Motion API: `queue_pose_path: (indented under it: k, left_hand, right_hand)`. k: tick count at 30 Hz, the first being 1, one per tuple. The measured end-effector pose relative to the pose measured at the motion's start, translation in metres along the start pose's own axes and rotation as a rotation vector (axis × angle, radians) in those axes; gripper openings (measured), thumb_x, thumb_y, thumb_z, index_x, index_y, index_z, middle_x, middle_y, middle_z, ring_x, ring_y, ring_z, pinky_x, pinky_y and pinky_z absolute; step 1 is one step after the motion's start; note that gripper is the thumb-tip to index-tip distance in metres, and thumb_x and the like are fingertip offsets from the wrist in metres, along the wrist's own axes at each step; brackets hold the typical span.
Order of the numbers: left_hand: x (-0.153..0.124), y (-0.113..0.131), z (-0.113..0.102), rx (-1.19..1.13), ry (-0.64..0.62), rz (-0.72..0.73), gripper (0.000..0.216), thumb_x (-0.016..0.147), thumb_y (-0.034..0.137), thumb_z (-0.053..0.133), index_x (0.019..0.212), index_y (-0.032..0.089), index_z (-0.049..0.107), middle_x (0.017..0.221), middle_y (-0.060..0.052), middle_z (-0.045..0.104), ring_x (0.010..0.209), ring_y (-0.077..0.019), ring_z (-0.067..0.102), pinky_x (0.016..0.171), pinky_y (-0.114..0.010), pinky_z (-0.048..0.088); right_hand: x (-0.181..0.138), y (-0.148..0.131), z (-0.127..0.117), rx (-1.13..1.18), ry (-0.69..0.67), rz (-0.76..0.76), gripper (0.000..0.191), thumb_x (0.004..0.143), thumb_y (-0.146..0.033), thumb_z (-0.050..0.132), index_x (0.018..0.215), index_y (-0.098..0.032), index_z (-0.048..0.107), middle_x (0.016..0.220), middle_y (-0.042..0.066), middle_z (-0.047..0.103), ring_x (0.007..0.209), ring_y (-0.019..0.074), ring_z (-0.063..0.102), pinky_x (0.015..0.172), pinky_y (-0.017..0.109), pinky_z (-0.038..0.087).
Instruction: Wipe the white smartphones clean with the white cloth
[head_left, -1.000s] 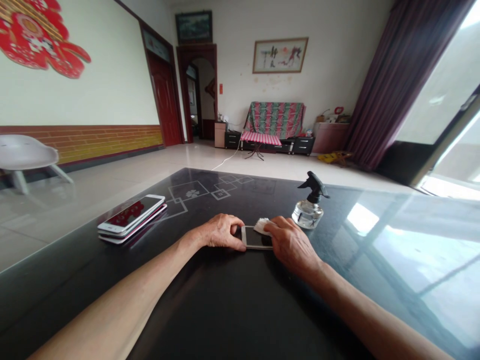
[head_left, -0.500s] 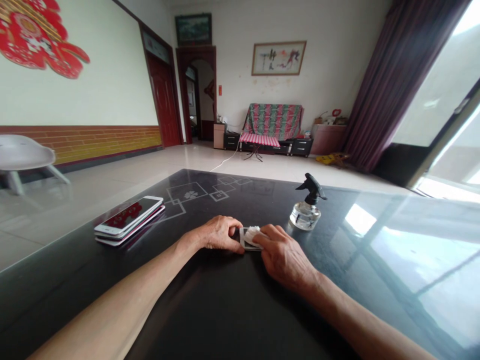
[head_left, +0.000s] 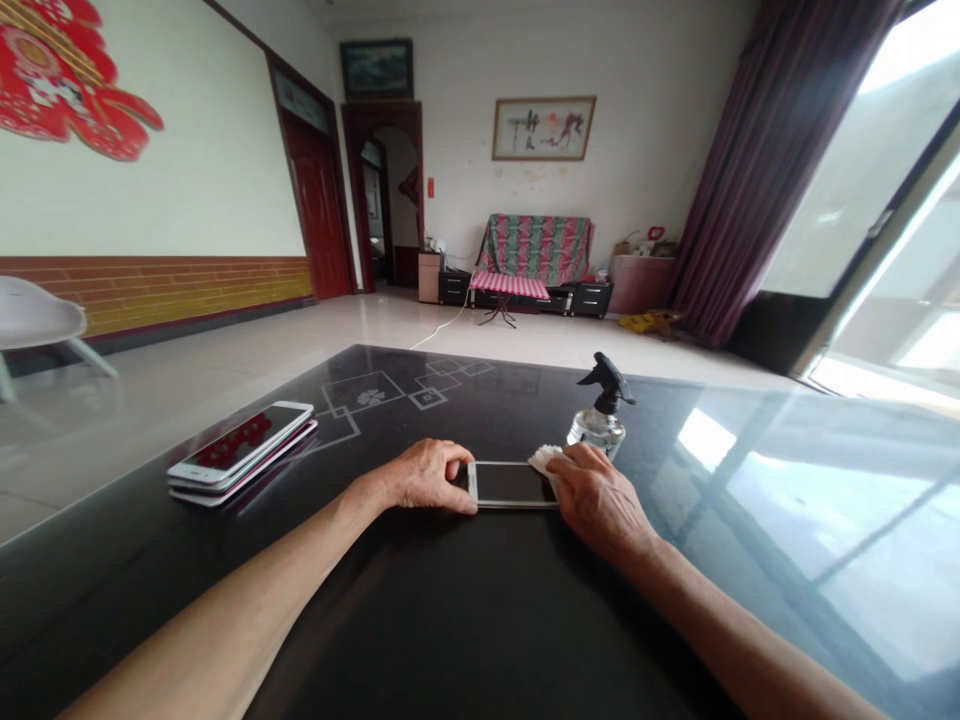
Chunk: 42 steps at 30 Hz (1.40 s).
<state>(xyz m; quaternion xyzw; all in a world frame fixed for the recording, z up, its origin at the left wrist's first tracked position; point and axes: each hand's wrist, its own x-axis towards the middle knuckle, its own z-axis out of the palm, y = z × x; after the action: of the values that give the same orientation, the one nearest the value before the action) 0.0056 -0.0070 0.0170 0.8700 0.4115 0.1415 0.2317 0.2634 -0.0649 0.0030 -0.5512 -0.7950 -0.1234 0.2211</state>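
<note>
A white-edged smartphone [head_left: 513, 486] lies screen up on the dark table, its long side running left to right. My left hand [head_left: 431, 477] grips its left end between thumb and fingers. Closed around a crumpled white tissue [head_left: 546, 458], my right hand [head_left: 604, 500] rests at the phone's right end and covers that end. Just behind the right hand stands a clear spray bottle [head_left: 598, 425] with a black trigger head; its lower part is hidden by the hand.
To the left, a stack of smartphones [head_left: 244, 450] sits on the glossy black table [head_left: 420, 620]. Past the table edge are a white chair [head_left: 37, 318], a small folding table [head_left: 510, 287] with a striped top, and a purple curtain [head_left: 780, 170].
My right hand has slid the tissue rightward along the phone, from near its left end to its right end, uncovering the screen. My left hand keeps its hold. The view has shifted slightly.
</note>
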Motion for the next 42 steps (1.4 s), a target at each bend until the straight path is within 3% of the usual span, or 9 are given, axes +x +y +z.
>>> queue_pose_path:
  k: [6, 10, 18, 22, 32, 38, 42]
  left_hand:
    - [0.0, 0.002, 0.001, 0.003, 0.008, -0.007, 0.046, 0.057, 0.048, 0.076, 0.094, 0.022, 0.067, 0.069, 0.006, 0.048, 0.06, -0.01, 0.045, 0.053, -0.019, 0.031]
    - [-0.001, 0.004, 0.0, 0.004, 0.008, -0.017, 0.044, 0.057, 0.046, 0.076, 0.092, 0.022, 0.067, 0.069, 0.007, 0.049, 0.06, -0.0099, 0.045, 0.052, -0.02, 0.03]
    - [-0.002, 0.005, -0.001, 0.039, 0.021, 0.005, 0.049, 0.057, 0.048, 0.074, 0.098, 0.021, 0.067, 0.071, 0.006, 0.05, 0.062, -0.0104, 0.046, 0.054, -0.019, 0.032]
    - [-0.002, 0.005, -0.001, 0.016, 0.019, -0.021, 0.049, 0.062, 0.042, 0.069, 0.106, 0.021, 0.065, 0.066, 0.007, 0.05, 0.059, -0.0098, 0.046, 0.054, -0.019, 0.033]
    - [-0.001, 0.005, -0.003, -0.009, -0.016, 0.003, 0.047, 0.064, 0.034, 0.067, 0.109, 0.023, 0.065, 0.064, 0.007, 0.046, 0.056, -0.009, 0.043, 0.051, -0.019, 0.031]
    - [0.0, 0.004, -0.002, -0.025, -0.027, -0.009, 0.044, 0.065, 0.028, 0.062, 0.108, 0.021, 0.066, 0.064, 0.006, 0.05, 0.056, -0.0091, 0.045, 0.052, -0.019, 0.032]
    - [0.003, 0.0, 0.004, 0.001, 0.079, -0.017, 0.035, 0.071, 0.024, 0.052, 0.101, 0.019, 0.07, 0.058, 0.005, 0.05, 0.054, -0.0097, 0.044, 0.053, -0.02, 0.033]
  right_hand:
    - [-0.005, -0.042, -0.005, 0.073, -0.045, -0.119, 0.032, 0.078, -0.007, 0.045, 0.101, -0.022, 0.063, 0.091, 0.006, 0.055, 0.085, 0.0182, 0.049, 0.079, 0.028, 0.042]
    - [-0.007, -0.057, -0.005, 0.127, -0.066, -0.158, 0.025, 0.077, -0.009, 0.048, 0.092, -0.021, 0.064, 0.093, 0.006, 0.054, 0.088, 0.0183, 0.049, 0.08, 0.027, 0.042]
    - [-0.002, -0.012, 0.001, 0.034, 0.008, 0.01, 0.024, 0.081, -0.012, 0.045, 0.087, -0.021, 0.067, 0.087, 0.005, 0.057, 0.085, 0.0169, 0.052, 0.079, 0.025, 0.042]
    - [-0.001, 0.004, 0.004, -0.001, 0.036, 0.064, 0.027, 0.082, -0.012, 0.045, 0.095, -0.022, 0.066, 0.091, 0.005, 0.059, 0.09, 0.0186, 0.052, 0.082, 0.027, 0.042]
    - [0.01, 0.003, -0.002, 0.092, -0.093, -0.022, 0.036, 0.08, -0.006, 0.042, 0.107, -0.019, 0.063, 0.095, 0.006, 0.062, 0.085, 0.0157, 0.056, 0.081, 0.026, 0.043]
    - [0.01, 0.001, -0.007, 0.112, -0.12, 0.047, 0.031, 0.08, -0.009, 0.043, 0.094, -0.018, 0.068, 0.085, 0.005, 0.064, 0.083, 0.0159, 0.06, 0.075, 0.024, 0.042]
    - [0.007, -0.011, -0.012, 0.153, -0.162, 0.017, 0.029, 0.077, -0.01, 0.045, 0.085, -0.021, 0.07, 0.082, 0.003, 0.064, 0.074, 0.0135, 0.061, 0.07, 0.022, 0.041]
